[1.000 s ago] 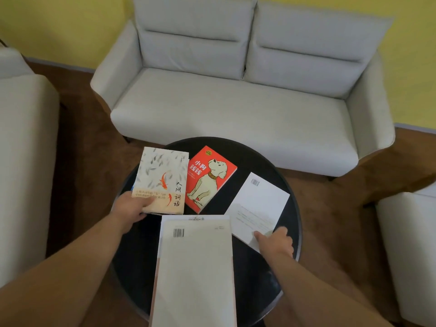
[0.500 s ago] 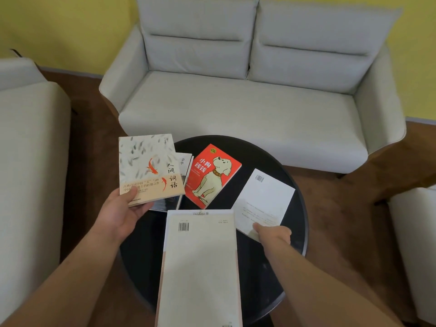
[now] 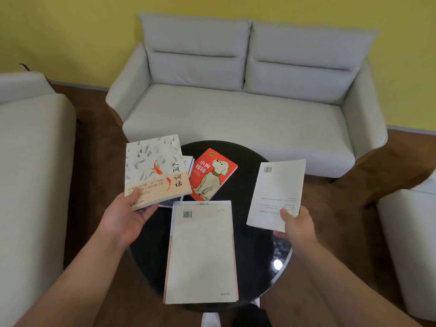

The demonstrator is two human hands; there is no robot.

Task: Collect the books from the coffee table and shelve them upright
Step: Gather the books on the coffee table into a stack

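Tucked under the fish book point(image 3: 155, 171) and mostly hidden: another book point(image 3: 188, 162), with just a corner and a strip of its bottom edge peeking out. Hidden under the covers too: the fingers of the left hand point(image 3: 122, 220) and the right hand point(image 3: 297, 223), with only the thumbs on top, and far too tiny to read, the small print on the plain book point(image 3: 276, 192) held on the right. Cut off by the edges: the left seat point(image 3: 30, 161), the right seat point(image 3: 408, 244), and a white thing point(image 3: 210, 320) at the very bottom, too little of it showing to tell.
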